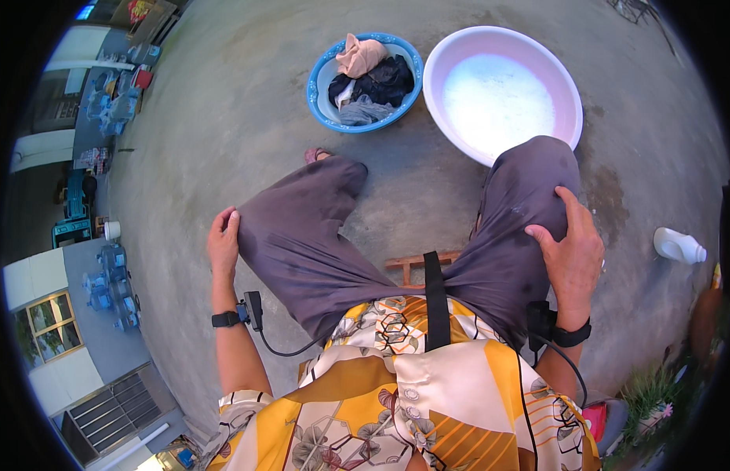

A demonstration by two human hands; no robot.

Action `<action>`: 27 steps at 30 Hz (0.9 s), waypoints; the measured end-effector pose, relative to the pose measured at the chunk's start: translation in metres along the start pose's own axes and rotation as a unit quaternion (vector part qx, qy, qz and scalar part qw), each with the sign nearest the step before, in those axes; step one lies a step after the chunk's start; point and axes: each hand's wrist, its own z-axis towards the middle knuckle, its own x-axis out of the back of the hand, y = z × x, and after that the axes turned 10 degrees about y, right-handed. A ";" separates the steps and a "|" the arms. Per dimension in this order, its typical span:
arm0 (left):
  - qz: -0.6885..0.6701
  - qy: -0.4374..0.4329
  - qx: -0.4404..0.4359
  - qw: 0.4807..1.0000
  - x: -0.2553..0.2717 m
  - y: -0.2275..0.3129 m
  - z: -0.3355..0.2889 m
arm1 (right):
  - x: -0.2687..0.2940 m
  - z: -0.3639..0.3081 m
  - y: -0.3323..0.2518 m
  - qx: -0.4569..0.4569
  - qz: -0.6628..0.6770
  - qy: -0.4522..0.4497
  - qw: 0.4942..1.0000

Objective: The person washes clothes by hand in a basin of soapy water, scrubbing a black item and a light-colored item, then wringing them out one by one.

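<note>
My left hand rests against the outer side of my left knee, touching the dark purple trousers. Its fingers are loosely extended with the thumb alongside, and nothing shows in it. On the outer side of my right thigh lies my right hand, thumb and forefinger spread apart, holding nothing. Beyond my knees stands a blue basin with a peach cloth, dark clothes and a grey cloth inside. To its right, a large pale pink basin holds whitish, sudsy water; my right knee covers part of its near rim.
A white bottle lies on the concrete floor at the right. Beneath me is part of a reddish-brown wooden stool. A potted plant stands at lower right. Along the left wall are several clear blue water jugs and a white bucket.
</note>
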 end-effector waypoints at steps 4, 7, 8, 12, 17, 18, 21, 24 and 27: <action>0.000 0.005 0.028 1.000 0.005 -0.005 -0.006 | -0.001 0.000 0.001 0.008 0.008 0.008 1.000; 0.018 0.015 0.062 0.998 0.006 0.011 -0.021 | -0.002 -0.001 0.001 0.014 0.011 0.014 1.000; 0.019 0.015 0.064 0.998 0.006 0.014 -0.025 | -0.003 -0.001 0.001 0.013 0.010 0.016 1.000; 0.047 0.047 -0.058 0.996 0.003 0.037 -0.054 | -0.005 -0.002 0.002 0.009 0.018 0.018 1.000; 0.093 0.011 -0.302 0.949 -0.007 0.077 -0.111 | -0.008 -0.004 0.003 0.027 0.016 0.033 0.999; 0.078 -0.024 -0.318 0.945 -0.010 0.081 -0.123 | -0.008 -0.004 0.001 0.029 0.016 0.036 0.999; 0.095 -0.104 -0.360 0.922 -0.008 0.083 -0.150 | -0.008 -0.005 -0.003 0.014 0.005 0.005 1.000; 0.091 -0.085 -0.341 0.932 0.003 0.065 -0.161 | -0.009 -0.008 -0.005 0.005 -0.013 -0.016 1.000; 0.089 -0.115 -0.294 0.945 0.021 0.050 -0.169 | -0.006 -0.016 -0.003 0.041 0.006 -0.001 0.999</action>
